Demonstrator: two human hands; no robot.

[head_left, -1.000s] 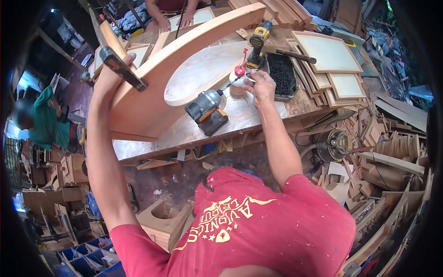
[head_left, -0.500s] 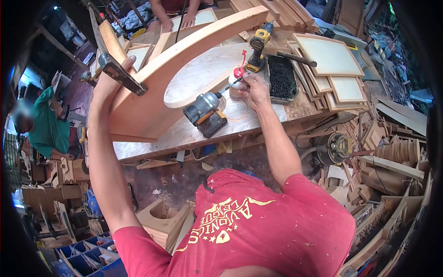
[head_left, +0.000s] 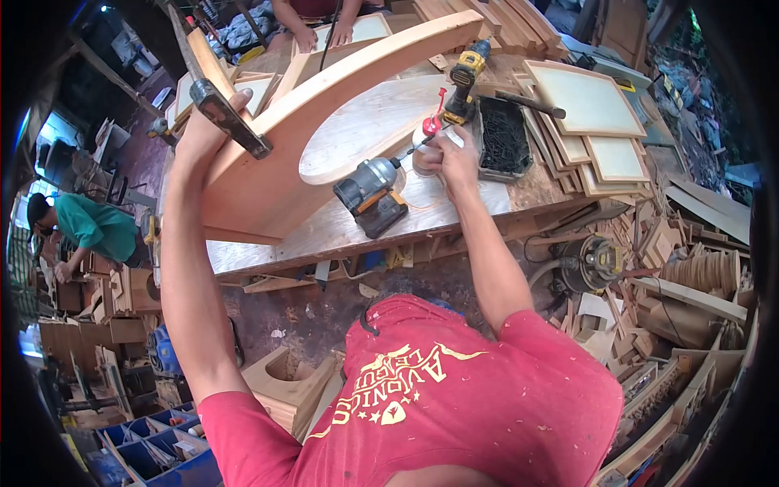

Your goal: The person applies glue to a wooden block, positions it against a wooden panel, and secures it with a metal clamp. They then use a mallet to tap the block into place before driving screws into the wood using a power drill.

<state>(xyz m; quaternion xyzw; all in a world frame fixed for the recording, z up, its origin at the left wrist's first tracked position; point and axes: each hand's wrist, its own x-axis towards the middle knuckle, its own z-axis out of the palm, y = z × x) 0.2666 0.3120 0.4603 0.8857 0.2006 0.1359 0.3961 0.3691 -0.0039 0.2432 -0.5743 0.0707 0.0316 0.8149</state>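
Note:
My left hand [head_left: 200,134] is closed at the left end of a curved wooden piece [head_left: 324,85], its thumb beside a black clamp [head_left: 230,116]; the clamp hides part of the fingers. On the bench, a power driver [head_left: 369,195] rests on its battery, its long bit [head_left: 414,150] pointing toward my right hand [head_left: 454,158]. Those fingers are pinched together at the bit's tip; anything small between them is hidden. Right behind them stands a bottle [head_left: 422,156] with a red cap. A yellow-and-black drill [head_left: 466,77] is farther back, touching neither hand.
A tray of dark screws [head_left: 501,138] sits right of my right hand, with a hammer [head_left: 531,103] across its back edge. Stacked framed panels [head_left: 584,97] fill the bench's right side. Another person's hands [head_left: 324,36] are at the far side. Someone in green [head_left: 101,231] is at left.
The whole view has shifted slightly, moving the bench rightward in the picture. My right fingers have shifted a little at the bit's tip. The person in green has changed posture.

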